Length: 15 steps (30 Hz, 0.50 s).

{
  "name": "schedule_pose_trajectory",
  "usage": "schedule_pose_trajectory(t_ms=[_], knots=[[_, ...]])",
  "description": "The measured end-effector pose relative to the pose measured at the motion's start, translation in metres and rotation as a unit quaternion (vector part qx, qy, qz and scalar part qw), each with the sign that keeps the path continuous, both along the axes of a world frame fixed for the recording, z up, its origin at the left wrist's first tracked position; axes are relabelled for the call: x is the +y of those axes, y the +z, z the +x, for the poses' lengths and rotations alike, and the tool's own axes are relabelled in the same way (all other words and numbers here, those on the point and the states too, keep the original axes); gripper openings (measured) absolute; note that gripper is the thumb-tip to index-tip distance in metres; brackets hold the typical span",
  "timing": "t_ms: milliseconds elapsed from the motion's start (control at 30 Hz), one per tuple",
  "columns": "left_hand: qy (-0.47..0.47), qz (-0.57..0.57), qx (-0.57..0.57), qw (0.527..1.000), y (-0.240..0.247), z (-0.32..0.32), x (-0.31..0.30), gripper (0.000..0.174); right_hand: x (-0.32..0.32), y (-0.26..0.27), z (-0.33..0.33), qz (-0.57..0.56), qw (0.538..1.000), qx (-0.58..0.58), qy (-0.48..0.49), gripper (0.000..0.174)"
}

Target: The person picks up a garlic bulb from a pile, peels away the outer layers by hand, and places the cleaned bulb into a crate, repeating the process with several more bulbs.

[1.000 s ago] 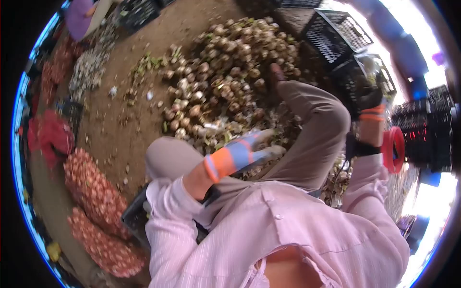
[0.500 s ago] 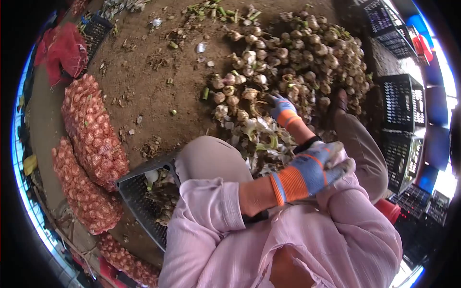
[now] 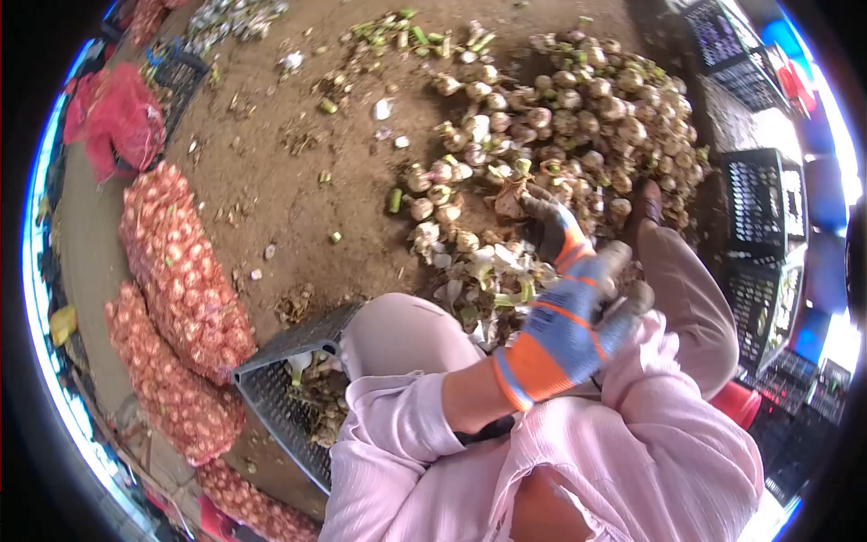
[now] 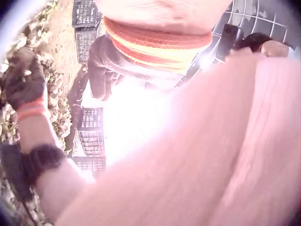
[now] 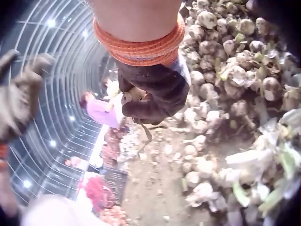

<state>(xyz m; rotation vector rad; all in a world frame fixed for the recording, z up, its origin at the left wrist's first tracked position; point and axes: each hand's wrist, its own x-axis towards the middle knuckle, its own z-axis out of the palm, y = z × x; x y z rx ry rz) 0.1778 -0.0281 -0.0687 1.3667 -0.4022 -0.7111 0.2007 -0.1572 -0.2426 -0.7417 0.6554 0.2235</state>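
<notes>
My right hand (image 3: 554,228), in a dark-palmed glove with an orange cuff, grips a garlic bulb (image 3: 510,200) at the near edge of the garlic pile (image 3: 614,113). In the right wrist view its curled fingers and thumb close round the pale bulb (image 5: 134,95), and a dry strand dangles below. My left hand (image 3: 571,321), in a blue and orange glove, hovers over my lap beside the right forearm. Its fingers are bent loosely apart with nothing between them. Loose skins and stalk pieces (image 3: 492,275) lie on the ground in front of my knees.
A tilted black crate (image 3: 284,443) holding garlic stands by my left knee. Filled red mesh sacks (image 3: 185,271) lie further left. Black crates (image 3: 759,203) line the right side, with a red bucket (image 3: 736,404) nearer me. A person (image 5: 101,113) sits in the background.
My right hand came from the crates on the right to the pile, and now holds a bulb. The left hand shifted rightward over my lap. The head view turned.
</notes>
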Motion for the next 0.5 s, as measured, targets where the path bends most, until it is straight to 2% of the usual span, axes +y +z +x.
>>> schedule_pose_trajectory(t_ms=[33, 100, 133, 167, 200, 233, 300, 333, 367, 433, 500], knots=[[0.037, 0.021, -0.104, 0.994, 0.001, 0.002, 0.002, 0.042, 0.022, 0.052, -0.034, -0.013, 0.986, -0.11, -0.122, 0.039], [-0.002, 0.088, -0.186, 0.979, 0.003, 0.008, 0.008, 0.06, 0.017, 0.082, -0.064, 0.105, 0.984, -0.07, -0.126, 0.034], [0.026, 0.185, -0.292, 0.938, 0.006, -0.001, 0.01, 0.072, 0.015, 0.097, -0.079, 0.162, 0.977, -0.045, -0.13, 0.032], [0.058, 0.276, -0.393, 0.875, 0.006, -0.01, 0.012, 0.084, 0.018, 0.109, -0.093, 0.2, 0.963, -0.015, -0.178, 0.033], [0.006, 0.256, -0.401, 0.88, -0.003, -0.018, 0.015, 0.103, 0.024, 0.13, -0.106, 0.147, 0.975, -0.05, -0.16, 0.035], [-0.013, 0.156, -0.36, 0.92, -0.003, -0.025, 0.017, 0.109, 0.03, 0.151, -0.119, 0.091, 0.982, -0.084, -0.145, 0.037], [0.008, 0.062, -0.387, 0.92, 0.002, -0.042, 0.02, 0.114, 0.038, 0.18, -0.151, -0.002, 0.982, -0.136, -0.131, 0.043], [-0.01, 0.005, -0.416, 0.909, 0.002, -0.039, 0.021, 0.111, 0.025, 0.183, -0.171, 0.011, 0.988, -0.143, -0.061, 0.043], [0.015, 0.028, -0.474, 0.88, 0.006, -0.047, 0.022, 0.105, 0.012, 0.176, -0.188, -0.075, 0.98, -0.177, -0.048, 0.037], [0.004, 0.001, -0.499, 0.867, 0.012, -0.066, 0.023, 0.098, 0.008, 0.2, -0.203, -0.103, 0.978, -0.175, -0.048, 0.032], [-0.026, 0.031, -0.504, 0.863, 0.019, -0.087, 0.023, 0.095, 0.014, 0.215, -0.213, -0.057, 0.983, -0.162, -0.06, 0.031]])
